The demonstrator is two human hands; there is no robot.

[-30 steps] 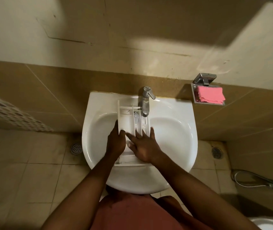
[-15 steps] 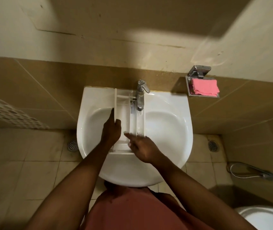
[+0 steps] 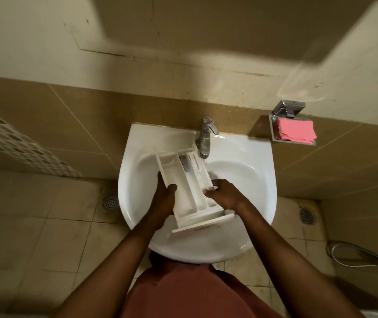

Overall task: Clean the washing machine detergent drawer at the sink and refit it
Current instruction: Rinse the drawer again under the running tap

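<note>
Two hands on white plastic detergent drawer [image 3: 188, 187], held in glossy sink [image 3: 262, 171] bowl, far end under chrome tap [image 3: 204, 138], front panel toward near rim. Grip: left hand [image 3: 164, 198] clamps left wall, thumb over top; right hand [image 3: 226, 193] pinches right wall. Long narrow compartments (wet-looking). Pink folded cloth [image 3: 296, 131] in metal dish [image 3: 288, 109] past back right corner.

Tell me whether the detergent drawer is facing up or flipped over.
Facing up: the detergent drawer shows its open compartments, held by the left hand and right hand over the sink.
</note>
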